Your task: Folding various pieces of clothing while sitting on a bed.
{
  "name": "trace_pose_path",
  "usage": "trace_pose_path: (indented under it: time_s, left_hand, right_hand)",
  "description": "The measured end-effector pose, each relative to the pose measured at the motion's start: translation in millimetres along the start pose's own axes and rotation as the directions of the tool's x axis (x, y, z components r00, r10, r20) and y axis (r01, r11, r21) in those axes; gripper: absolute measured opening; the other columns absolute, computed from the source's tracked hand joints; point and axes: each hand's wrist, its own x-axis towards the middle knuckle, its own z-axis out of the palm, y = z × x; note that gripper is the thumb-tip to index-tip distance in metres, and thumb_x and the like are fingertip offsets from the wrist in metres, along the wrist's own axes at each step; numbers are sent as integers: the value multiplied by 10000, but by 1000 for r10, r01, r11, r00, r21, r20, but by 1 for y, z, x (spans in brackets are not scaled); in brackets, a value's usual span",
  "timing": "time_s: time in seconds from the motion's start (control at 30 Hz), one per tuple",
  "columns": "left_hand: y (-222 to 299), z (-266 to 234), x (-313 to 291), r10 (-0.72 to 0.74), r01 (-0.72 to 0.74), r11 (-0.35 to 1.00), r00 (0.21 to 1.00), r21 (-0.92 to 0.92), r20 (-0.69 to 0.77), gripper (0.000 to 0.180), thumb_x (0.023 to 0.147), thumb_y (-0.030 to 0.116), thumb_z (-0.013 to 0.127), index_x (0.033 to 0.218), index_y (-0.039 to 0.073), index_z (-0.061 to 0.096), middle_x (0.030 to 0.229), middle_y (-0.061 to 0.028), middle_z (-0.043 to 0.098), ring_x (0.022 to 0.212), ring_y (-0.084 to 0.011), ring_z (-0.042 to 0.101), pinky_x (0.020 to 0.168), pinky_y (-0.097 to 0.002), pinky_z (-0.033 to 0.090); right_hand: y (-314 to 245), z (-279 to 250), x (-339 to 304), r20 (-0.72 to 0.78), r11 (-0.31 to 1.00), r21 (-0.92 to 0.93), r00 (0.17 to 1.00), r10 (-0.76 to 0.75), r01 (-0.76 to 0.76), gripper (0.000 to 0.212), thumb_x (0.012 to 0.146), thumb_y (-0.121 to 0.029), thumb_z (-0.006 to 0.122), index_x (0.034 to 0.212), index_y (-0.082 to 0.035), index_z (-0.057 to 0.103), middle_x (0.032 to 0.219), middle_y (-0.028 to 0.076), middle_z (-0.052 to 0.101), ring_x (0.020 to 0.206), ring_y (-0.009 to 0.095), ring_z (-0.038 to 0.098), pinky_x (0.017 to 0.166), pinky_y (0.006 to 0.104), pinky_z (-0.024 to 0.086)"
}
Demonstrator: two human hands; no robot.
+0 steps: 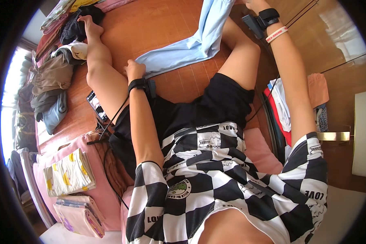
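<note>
Left fingers (133, 69), mine: one set, closed on the near left end of a garment, upper centre-left of the frame. Right fingers (257, 5), mine: one set, cut by the upper edge; whether they grip, I cannot tell. Light-blue garment (183, 51): one, long, creased, running from my left fingers across the upper centre and bending up to the top edge beside my right. Black wrist device (137, 84): on my left wrist; its match (268, 17) on my right, above a white wristband (277, 35) with red marks. Wooden surface (150, 26): reddish-brown, between my legs. Phone (96, 105): one, screen lit, beside my thigh, left of centre. Brown clothing (55, 75): bundled, upper left, amid darker pieces. White cloth with yellow patterning (69, 174): folded, lower left, on pink fabric (104, 175); pale pink folded cloth (78, 217) just below. White and red clothes (281, 107): stacked upright, right side, beside a glossy brown panel (333, 40).
</note>
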Motion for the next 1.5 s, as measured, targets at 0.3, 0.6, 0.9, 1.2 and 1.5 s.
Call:
trace_pose_path:
  time_s: [0.3, 0.6, 0.9, 1.2, 1.5]
  left_hand:
    - [-1, 2, 5, -125, 140, 982, 985, -124, 119, 632, 786, 108, 657, 1329, -155, 468, 1323, -353, 599, 1244, -404, 626, 1044, -403, 506]
    - [-9, 12, 12, -63, 66, 995, 997, -77, 42, 362, 786, 156, 648, 991, -140, 687, 963, -249, 728, 947, -293, 732, 768, -424, 561]
    - [-21, 37, 46, -94, 139, 888, 988, -439, 123, 343, 893, 131, 488, 1104, -116, 597, 986, -227, 618, 870, -335, 613, 689, -477, 525]
    - [-4, 16, 21, -270, 386, 614, 922, -688, 276, 578, 994, 454, 358, 1197, -33, 593, 1135, -201, 662, 997, -387, 663, 848, -561, 531]
    - [5, 6, 7, -77, 177, 792, 978, -584, 192, 414, 866, 280, 726, 1058, -79, 653, 854, -123, 685, 678, -257, 678, 530, -388, 523]
  right_hand:
    - [-9, 8, 0, 2, 999, -32, 999, 36, -36, 245, 934, -260, 716, 932, -19, 763, 790, -1, 709, 673, 109, 626, 603, 283, 480]
    - [-16, 36, 3, -54, 984, -169, 997, 54, -63, 280, 901, -298, 758, 898, -18, 744, 752, 20, 688, 646, 128, 626, 567, 303, 490]
    - [-34, 114, -8, -134, 932, -358, 985, -109, 55, 375, 830, -354, 790, 922, 2, 716, 835, 175, 745, 769, 254, 742, 678, 421, 562]
    - [-6, 256, -46, 34, 948, -317, 999, 2, 9, 523, 764, -420, 754, 1050, 16, 719, 941, 279, 727, 874, 447, 711, 783, 509, 580]
    - [64, 270, -84, 492, 846, 259, 817, 300, -466, 360, 1056, -279, 489, 1200, 38, 584, 1150, 153, 668, 831, 241, 726, 664, 348, 615]
